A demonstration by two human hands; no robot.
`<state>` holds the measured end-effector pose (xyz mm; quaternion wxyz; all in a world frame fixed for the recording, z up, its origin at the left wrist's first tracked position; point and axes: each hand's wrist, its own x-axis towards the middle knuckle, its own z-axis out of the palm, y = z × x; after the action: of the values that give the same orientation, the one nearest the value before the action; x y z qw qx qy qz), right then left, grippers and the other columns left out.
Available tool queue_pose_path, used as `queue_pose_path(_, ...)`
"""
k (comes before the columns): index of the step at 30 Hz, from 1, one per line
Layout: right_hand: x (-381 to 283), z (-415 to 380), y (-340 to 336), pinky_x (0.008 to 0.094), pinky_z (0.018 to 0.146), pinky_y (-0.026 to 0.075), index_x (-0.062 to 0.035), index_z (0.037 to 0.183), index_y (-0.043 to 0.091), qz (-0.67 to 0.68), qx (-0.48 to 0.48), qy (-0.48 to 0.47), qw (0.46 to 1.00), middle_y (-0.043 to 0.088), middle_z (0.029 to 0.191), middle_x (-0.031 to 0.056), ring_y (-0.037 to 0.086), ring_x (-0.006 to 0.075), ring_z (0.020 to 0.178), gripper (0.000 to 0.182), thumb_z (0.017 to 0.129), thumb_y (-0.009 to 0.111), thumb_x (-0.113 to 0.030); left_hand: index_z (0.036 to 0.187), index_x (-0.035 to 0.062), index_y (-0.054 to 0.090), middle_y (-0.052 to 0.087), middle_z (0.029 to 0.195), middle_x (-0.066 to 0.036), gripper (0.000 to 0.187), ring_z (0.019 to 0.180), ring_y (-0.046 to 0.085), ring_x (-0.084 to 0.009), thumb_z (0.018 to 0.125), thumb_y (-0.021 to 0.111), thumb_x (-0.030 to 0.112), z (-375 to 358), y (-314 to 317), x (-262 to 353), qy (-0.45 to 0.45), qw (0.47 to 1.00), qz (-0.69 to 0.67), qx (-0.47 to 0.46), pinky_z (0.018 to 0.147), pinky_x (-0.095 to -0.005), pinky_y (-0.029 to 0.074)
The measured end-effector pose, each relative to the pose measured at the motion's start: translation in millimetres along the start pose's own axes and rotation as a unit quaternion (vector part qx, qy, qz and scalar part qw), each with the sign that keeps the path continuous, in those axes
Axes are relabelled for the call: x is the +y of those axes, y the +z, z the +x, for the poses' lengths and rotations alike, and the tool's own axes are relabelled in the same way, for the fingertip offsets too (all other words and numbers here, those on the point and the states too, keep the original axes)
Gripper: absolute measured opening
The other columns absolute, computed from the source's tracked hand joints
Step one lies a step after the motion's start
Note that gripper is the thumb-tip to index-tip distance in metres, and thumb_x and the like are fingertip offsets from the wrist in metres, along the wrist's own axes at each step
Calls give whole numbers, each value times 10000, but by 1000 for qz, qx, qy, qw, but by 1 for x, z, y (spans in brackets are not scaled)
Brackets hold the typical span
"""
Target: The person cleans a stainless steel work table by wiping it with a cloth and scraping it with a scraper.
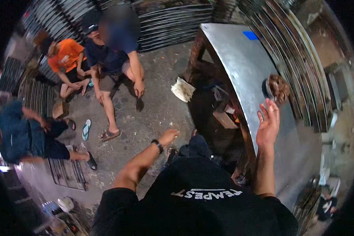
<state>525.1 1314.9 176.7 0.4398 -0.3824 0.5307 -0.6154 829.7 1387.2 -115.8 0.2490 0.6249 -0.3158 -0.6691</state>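
My right hand point(268, 124) is raised over the metal-topped table point(240, 67), palm up and fingers apart, holding nothing. Just beyond its fingertips sits a round dark-rimmed container heaped with a shiny brown mass point(278, 89); the fingertips come right up to its lower edge in this view. My left hand point(169, 137), with a dark watch point(157, 146) on the wrist, hangs over the concrete floor away from the table. Its fingers are blurred and partly turned under, and no object shows in it.
A blue patch point(250, 35) lies at the table's far end. Long metal strips point(299, 59) line its right side. A pale cloth point(183, 89) and a wooden box point(225, 118) are on the floor. Several people sit at left, near a loose flip-flop point(86, 129) and metal frame point(67, 173).
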Motion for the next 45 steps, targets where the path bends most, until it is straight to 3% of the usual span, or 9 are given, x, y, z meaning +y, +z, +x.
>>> queue_pose_path(4,70,17,-69,373,992,308,-43,1242,465,-219,109,63,968,462,1287,137,453,247,1154,461,882,565,-314,895,24,599,572,849,-50,240,783,512,-181,857,569,259,1,-51,-71,-81,996,31,35,710,-327,418)
queue_pose_path(7,126,25,-111,392,966,336,-17,1264,452,-349,142,16,926,437,1298,164,457,267,1123,505,876,580,-313,896,-27,577,590,791,-86,274,756,539,-194,803,570,231,-28,-54,-37,-122,975,119,140,728,-366,442)
queue_pose_path(14,157,45,-113,462,1055,205,30,1269,410,-608,145,-99,774,351,1354,230,312,354,1267,565,864,564,-333,1063,-7,551,629,938,-198,446,898,594,-345,796,560,350,31,-82,-50,-146,931,306,134,812,-404,456)
queue_pose_path(20,140,50,-99,525,1057,163,16,1272,389,-609,114,-93,780,277,1403,240,230,415,1298,579,875,523,-384,1118,53,567,608,1045,-240,492,1035,558,-392,807,506,429,81,-65,-8,-102,903,337,245,886,-429,435)
queue_pose_path(23,142,52,-106,533,1054,167,21,1266,390,-603,108,-66,787,272,1393,266,226,418,1300,578,898,480,-416,1106,57,578,608,1039,-242,472,1035,556,-394,832,469,426,112,-61,-14,-90,917,317,227,882,-435,431)
queue_pose_path(27,149,55,-103,528,1048,192,26,1265,405,-600,147,-69,783,266,1395,266,241,417,1295,575,914,458,-425,1094,37,580,594,1074,-245,452,1052,547,-392,852,453,397,147,-55,112,-114,915,363,134,880,-431,425)
queue_pose_path(35,148,65,-87,526,1045,215,28,1265,408,-622,231,-17,748,268,1391,259,248,411,1296,570,921,455,-424,1211,20,522,537,1192,-254,533,1142,493,-391,831,502,394,237,-78,205,-99,889,435,107,963,-405,390)
queue_pose_path(38,148,72,-81,529,1042,224,23,1270,407,-636,228,-57,735,267,1392,260,256,413,1291,548,929,445,-404,1225,22,508,556,1168,-249,552,1122,509,-394,821,515,398,286,-114,199,-35,876,477,68,957,-405,395)
queue_pose_path(45,145,72,-83,524,1038,235,38,1265,420,-668,184,-36,721,292,1378,266,276,412,1281,543,938,426,-395,1148,26,561,568,1153,-230,489,1092,528,-385,813,516,380,259,-106,220,-35,888,434,148,940,-417,406)
